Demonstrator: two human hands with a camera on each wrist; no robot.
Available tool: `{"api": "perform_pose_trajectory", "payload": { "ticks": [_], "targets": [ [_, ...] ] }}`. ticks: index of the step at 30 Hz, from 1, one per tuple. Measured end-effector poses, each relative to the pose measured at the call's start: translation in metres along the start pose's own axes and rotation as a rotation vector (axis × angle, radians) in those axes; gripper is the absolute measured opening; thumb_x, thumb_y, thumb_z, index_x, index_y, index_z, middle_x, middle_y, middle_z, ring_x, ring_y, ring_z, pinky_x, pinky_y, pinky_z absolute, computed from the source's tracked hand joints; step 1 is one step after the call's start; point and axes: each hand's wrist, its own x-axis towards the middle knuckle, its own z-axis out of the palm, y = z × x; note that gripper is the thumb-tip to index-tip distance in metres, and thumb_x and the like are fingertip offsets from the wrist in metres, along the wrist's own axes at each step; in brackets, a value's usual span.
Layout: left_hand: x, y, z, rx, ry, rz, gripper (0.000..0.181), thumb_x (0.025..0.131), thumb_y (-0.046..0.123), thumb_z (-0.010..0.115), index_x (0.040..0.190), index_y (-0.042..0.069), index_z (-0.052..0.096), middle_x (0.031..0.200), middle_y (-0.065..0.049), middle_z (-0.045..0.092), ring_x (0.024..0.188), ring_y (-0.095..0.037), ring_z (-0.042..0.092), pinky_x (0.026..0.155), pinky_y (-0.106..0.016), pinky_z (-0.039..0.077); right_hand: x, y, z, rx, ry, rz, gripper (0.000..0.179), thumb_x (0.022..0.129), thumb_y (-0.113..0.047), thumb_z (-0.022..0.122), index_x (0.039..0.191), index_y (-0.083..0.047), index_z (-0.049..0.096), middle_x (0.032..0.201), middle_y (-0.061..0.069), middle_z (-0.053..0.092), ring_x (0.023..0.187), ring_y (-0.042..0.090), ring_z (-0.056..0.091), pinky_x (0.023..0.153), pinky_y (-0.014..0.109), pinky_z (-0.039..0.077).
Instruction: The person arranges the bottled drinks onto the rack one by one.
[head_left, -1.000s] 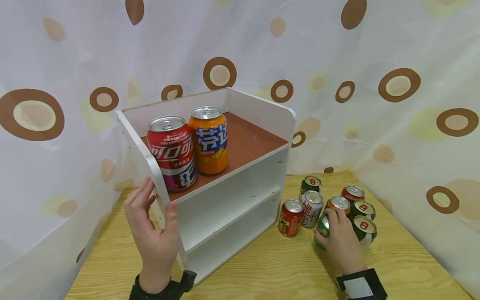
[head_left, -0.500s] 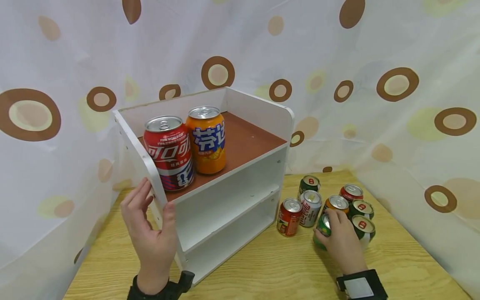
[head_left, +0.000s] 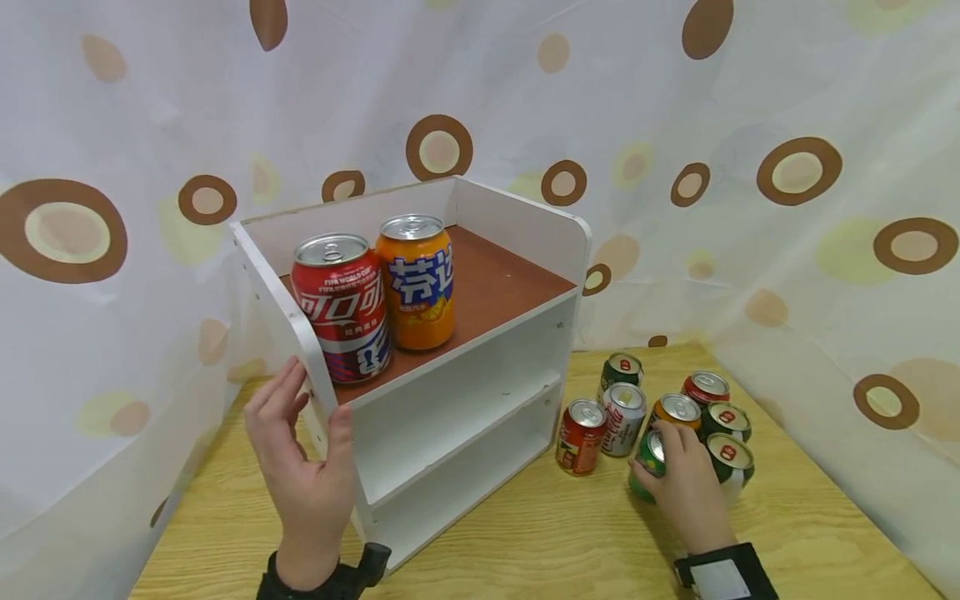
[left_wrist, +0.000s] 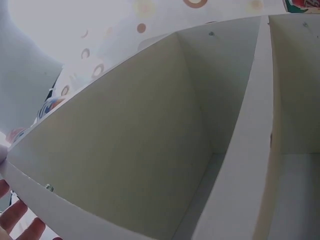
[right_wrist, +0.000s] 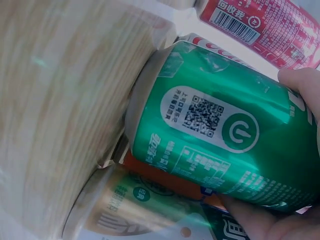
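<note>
My right hand (head_left: 686, 483) grips a green soda can (head_left: 649, 465) from above, thumb on one side and fingers on the other. In the right wrist view the green can (right_wrist: 210, 125) fills the middle, its silver base close over the wood. My left hand (head_left: 307, 475) rests at the left side panel of a white shelf unit (head_left: 465, 375), its fingers extended along the outer face and its thumb raised near the front edge. In the left wrist view a few fingertips (left_wrist: 14, 215) show beside the panel. A red cola can (head_left: 345, 312) and an orange soda can (head_left: 417, 283) stand on the brown top.
Around the gripped can, several cans stand on the wooden table (head_left: 517, 533): a red can (head_left: 580, 437), a silver one (head_left: 623, 419), and dark green ones including a can (head_left: 731, 458) beside the hand. A patterned curtain (head_left: 510, 83) hangs behind.
</note>
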Motion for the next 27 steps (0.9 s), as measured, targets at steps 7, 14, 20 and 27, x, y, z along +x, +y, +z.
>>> {"api": "perform_pose_trajectory", "payload": {
  "ticks": [7,14,20,27],
  "targets": [
    [0.0,-0.003,-0.001,-0.006,0.005,0.014,0.059,0.101,0.034,0.066,0.136,-0.012,0.051,0.141,-0.018,0.051,0.132,-0.017,0.046,0.104,-0.024,0.044,0.001,0.001,0.0,-0.023,-0.002,0.012,0.067,0.071,-0.015,0.094,0.122,0.007,0.056,0.113,0.032,0.059,0.096,0.047,0.064,0.078,0.061,0.055],
    [0.0,-0.002,-0.001,0.002,-0.017,0.011,0.059,0.102,0.034,0.065,0.138,-0.01,0.05,0.142,-0.02,0.05,0.133,-0.017,0.045,0.104,-0.024,0.044,0.006,0.002,-0.005,-0.004,0.02,0.038,0.067,0.069,-0.015,0.095,0.12,0.007,0.058,0.11,0.032,0.061,0.094,0.047,0.065,0.073,0.06,0.057],
    [0.0,-0.002,0.0,-0.005,-0.012,0.014,0.058,0.102,0.032,0.065,0.137,-0.011,0.051,0.141,-0.02,0.05,0.133,-0.016,0.046,0.104,-0.023,0.044,0.016,-0.005,-0.023,0.016,0.038,0.079,0.072,0.071,-0.017,0.094,0.128,0.007,0.055,0.111,0.033,0.061,0.087,0.047,0.066,0.062,0.056,0.057],
    [0.0,-0.003,0.0,-0.007,-0.007,0.018,0.058,0.101,0.033,0.066,0.137,-0.011,0.051,0.14,-0.021,0.051,0.132,-0.015,0.046,0.104,-0.023,0.044,0.031,-0.016,-0.049,0.022,0.004,0.083,0.068,0.076,-0.022,0.091,0.128,0.005,0.058,0.114,0.032,0.063,0.093,0.047,0.066,0.068,0.059,0.058]
  ]
}}
